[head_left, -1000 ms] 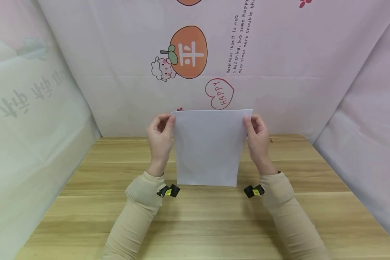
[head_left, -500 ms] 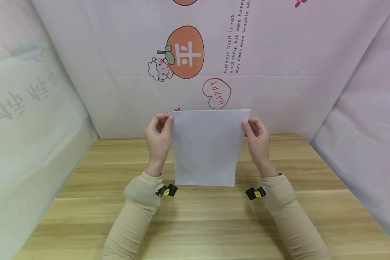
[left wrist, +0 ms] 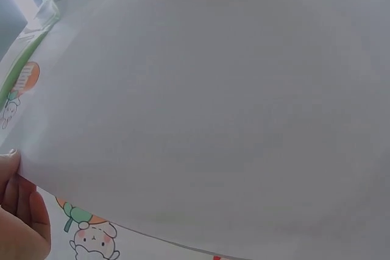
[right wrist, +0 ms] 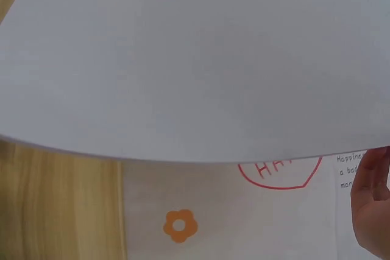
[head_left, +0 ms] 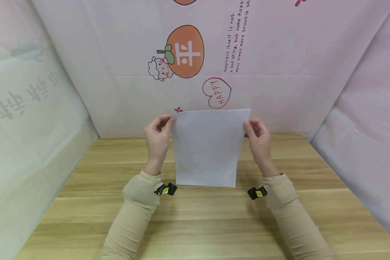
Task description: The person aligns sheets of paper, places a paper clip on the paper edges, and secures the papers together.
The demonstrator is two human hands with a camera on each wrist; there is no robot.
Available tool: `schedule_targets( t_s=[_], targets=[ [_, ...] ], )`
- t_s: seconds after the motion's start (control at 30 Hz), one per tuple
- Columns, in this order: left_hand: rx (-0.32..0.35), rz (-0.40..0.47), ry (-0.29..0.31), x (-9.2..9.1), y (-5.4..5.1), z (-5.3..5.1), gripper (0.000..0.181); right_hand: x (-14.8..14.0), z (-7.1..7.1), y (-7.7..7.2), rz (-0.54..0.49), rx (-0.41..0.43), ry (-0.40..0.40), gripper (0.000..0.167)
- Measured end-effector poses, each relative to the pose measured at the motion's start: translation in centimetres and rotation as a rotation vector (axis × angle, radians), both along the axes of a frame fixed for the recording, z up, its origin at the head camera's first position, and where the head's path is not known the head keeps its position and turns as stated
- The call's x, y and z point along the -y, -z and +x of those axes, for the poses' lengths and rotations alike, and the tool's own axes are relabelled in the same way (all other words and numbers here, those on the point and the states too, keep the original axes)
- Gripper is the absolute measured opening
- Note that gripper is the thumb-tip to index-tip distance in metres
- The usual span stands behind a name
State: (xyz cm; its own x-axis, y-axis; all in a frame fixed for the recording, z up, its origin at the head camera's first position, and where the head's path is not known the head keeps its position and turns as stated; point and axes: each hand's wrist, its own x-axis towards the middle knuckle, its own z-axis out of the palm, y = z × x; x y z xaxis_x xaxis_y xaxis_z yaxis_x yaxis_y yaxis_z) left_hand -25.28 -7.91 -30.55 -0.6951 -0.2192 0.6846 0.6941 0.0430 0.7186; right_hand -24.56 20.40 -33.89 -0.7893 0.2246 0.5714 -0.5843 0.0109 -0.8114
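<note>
Bare left hand (head_left: 157, 139): thumb and fingers pinch the upper left corner of a white rectangular paper sheet (head_left: 208, 148). Bare right hand (head_left: 260, 141): likewise pinching, at the right edge just below the upper corner. The sheet hangs between them over the light brown wood-grain table (head_left: 201, 227) (whether its lower edge touches the surface cannot be determined). On the far side hangs a white cloth (head_left: 279, 72) printed with a round orange fruit (head_left: 186, 51) and a red heart outline (head_left: 217, 93)
</note>
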Motion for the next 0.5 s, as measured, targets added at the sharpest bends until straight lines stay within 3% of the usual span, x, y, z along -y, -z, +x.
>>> schedule_targets(
  t_s=[0.17, 0.5],
  targets=[
    [-0.001, 0.022, -0.008, 0.0, 0.2, -0.2, 0.015, -0.6, -0.5, 1.2, 0.010, -0.012, -0.029, 0.012],
    [-0.021, 0.091, 0.010, -0.3, 0.3, -0.5, 0.016, -1.8, -1.1, 3.3, 0.049, 0.060, -0.065, 0.019]
  ],
)
